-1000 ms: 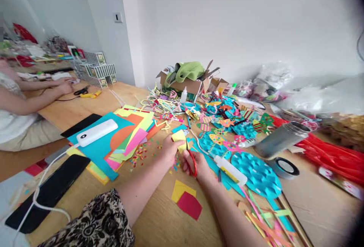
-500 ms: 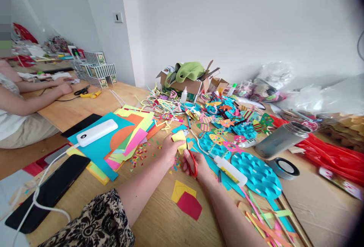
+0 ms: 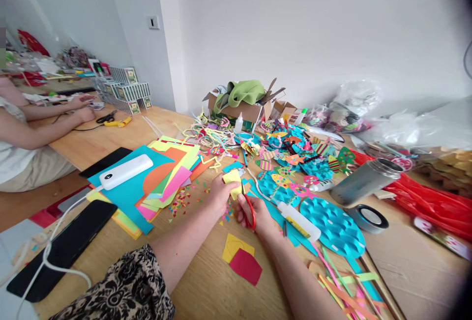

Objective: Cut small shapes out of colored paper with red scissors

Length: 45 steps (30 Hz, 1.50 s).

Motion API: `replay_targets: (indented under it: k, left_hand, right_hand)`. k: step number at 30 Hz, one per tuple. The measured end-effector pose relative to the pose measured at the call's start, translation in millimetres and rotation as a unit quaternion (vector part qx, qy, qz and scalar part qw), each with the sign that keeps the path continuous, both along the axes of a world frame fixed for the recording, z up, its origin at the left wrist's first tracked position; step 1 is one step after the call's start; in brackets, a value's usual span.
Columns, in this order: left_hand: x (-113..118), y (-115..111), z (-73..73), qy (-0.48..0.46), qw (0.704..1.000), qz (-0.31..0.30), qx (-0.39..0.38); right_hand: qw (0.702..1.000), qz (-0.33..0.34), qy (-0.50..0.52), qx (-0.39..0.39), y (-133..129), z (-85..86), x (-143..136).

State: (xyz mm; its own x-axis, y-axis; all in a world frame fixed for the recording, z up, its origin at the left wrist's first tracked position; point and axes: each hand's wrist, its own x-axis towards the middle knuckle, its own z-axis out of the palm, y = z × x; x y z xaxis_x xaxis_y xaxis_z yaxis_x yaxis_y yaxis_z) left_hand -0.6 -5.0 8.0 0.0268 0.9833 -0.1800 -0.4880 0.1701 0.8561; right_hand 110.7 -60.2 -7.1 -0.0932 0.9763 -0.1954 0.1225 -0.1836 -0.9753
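Note:
Pinched in my left hand (image 3: pixel 220 196) is a small piece of yellow paper (image 3: pixel 232 178), held up over the table. My right hand (image 3: pixel 258 216) grips red-handled scissors (image 3: pixel 250 212), whose blades meet the right edge of that paper; the blade tips are too small to make out. Below my hands lie a yellow paper square (image 3: pixel 230 247) with a drawn outline and a dark red paper piece (image 3: pixel 246 267) overlapping it. Tiny coloured paper scraps (image 3: pixel 180 201) are scattered left of my left hand.
Coloured paper sheets (image 3: pixel 173 162) lie left under a white power bank (image 3: pixel 126 171), near a black phone (image 3: pixel 62 251). Rightward are a glue bottle (image 3: pixel 298 221), blue discs (image 3: pixel 332 226), paper fish (image 3: pixel 282 181) and a steel flask (image 3: pixel 365 181). Another person's hands (image 3: pixel 84 108) work far left.
My hands, the yellow paper and the scissors look almost unmoved. At the far left, the other person's hands have shifted slightly, one of them lifting.

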Motion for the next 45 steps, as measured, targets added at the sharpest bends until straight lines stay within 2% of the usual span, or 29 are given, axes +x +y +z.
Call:
replay_targets:
  k: [20, 30, 45]
  left_hand:
    - [1.3, 0.1, 1.8, -0.002, 1.0, 0.0, -0.008]
    - [0.4, -1.2, 2.5, -0.001, 1.0, 0.002, -0.003]
    - [1.0, -0.9, 2.4, 0.0, 1.0, -0.002, -0.005]
  right_hand:
    - [1.0, -0.003, -0.002, -0.002, -0.2, 1.1, 0.0]
    - [1.0, 0.0, -0.008, 0.001, -2.4, 9.0, -1.8]
    - [1.0, -0.002, -0.001, 0.002, -1.3, 3.6, -1.0]
